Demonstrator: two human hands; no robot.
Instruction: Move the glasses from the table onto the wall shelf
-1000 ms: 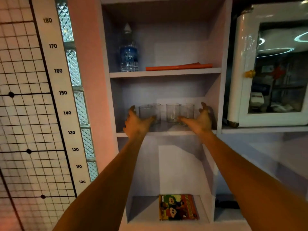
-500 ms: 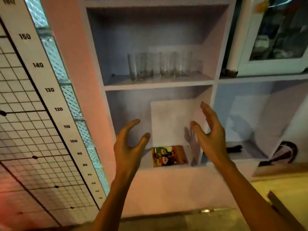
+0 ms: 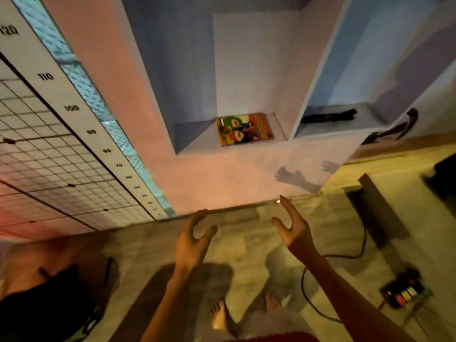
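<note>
My left hand and my right hand hang empty over the floor in front of the wall shelf unit, fingers curled and apart. Neither hand holds anything. The glasses and the shelf board they stand on lie above the top of the frame and are out of sight. Only the lowest compartments of the shelf unit show. No table is in view.
A colourful book lies in the bottom middle compartment; a dark object rests in the one to its right. A height chart hangs on the left wall. On the floor: a black cable, a power strip, a dark bag.
Both hands let go of the glasses on the shelf, drew back and dropped low. The view tilted down from the shelf to the floor, so the glasses left the frame.
</note>
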